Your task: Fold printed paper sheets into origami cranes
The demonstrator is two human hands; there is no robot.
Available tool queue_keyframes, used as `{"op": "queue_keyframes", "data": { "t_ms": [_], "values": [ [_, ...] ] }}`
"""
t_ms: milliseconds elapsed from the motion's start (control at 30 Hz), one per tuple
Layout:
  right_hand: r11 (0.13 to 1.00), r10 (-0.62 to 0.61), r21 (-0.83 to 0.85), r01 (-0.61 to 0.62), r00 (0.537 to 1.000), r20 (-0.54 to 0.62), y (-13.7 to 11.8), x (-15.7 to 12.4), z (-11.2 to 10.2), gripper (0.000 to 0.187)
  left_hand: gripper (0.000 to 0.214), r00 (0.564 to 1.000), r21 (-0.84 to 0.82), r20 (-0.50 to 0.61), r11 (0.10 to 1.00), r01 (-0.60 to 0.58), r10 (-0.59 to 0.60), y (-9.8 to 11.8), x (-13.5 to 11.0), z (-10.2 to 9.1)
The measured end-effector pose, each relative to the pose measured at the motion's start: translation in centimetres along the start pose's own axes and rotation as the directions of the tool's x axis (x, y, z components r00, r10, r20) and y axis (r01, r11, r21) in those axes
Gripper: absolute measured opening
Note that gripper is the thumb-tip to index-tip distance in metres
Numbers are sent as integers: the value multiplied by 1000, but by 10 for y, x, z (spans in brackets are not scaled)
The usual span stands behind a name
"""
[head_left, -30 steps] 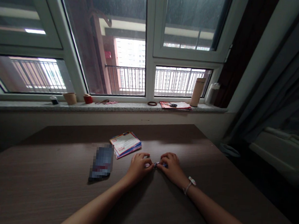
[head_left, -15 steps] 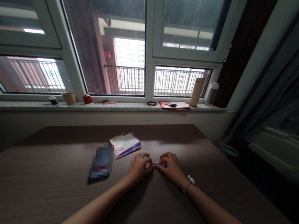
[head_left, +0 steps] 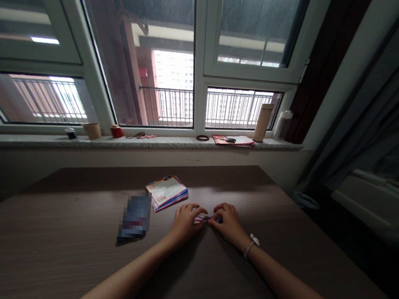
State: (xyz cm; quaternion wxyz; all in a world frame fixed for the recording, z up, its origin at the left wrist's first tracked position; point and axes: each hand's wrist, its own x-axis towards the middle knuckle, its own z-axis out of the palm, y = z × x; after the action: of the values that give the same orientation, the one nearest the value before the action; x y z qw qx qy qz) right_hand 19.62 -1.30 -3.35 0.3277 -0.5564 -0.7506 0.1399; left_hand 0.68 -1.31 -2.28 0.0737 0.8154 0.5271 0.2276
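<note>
Both my hands rest on the dark wooden table [head_left: 56, 249], side by side. My left hand [head_left: 185, 222] and my right hand [head_left: 228, 222] are closed, pinching a small folded piece of coloured paper [head_left: 207, 218] between them; most of it is hidden by my fingers. A thin bracelet circles my right wrist. A stack of colourful paper sheets [head_left: 166, 192] lies just beyond my left hand. A blurred dark flat object [head_left: 134, 218] lies to the left of my left hand.
A stone windowsill [head_left: 134, 142] behind the table carries a paper cup [head_left: 92, 131], a red tape roll [head_left: 117, 131], scissors [head_left: 139, 135], a bracelet ring [head_left: 202, 138], papers [head_left: 233, 139], a tall flask [head_left: 263, 116] and a bottle [head_left: 283, 125]. Dark curtains hang at the right.
My fingers have shifted slightly on the small paper; my left thumb now reaches a little further over it. Nothing else has moved.
</note>
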Motion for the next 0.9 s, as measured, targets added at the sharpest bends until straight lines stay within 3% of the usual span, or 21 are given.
{"op": "queue_keyframes", "data": {
  "t_ms": [333, 900],
  "values": [
    [995, -70, -67, 74, 996, 53, -1, -2, -4, 19, 16, 1000, 21, 10, 1000, 19, -19, -5, 1, 2],
    [996, 89, -13, -89, 992, 89, 2, 10, 0, 25, 17, 996, 2, 68, 999, 49, -49, -2, 1, -2]
  ]
}}
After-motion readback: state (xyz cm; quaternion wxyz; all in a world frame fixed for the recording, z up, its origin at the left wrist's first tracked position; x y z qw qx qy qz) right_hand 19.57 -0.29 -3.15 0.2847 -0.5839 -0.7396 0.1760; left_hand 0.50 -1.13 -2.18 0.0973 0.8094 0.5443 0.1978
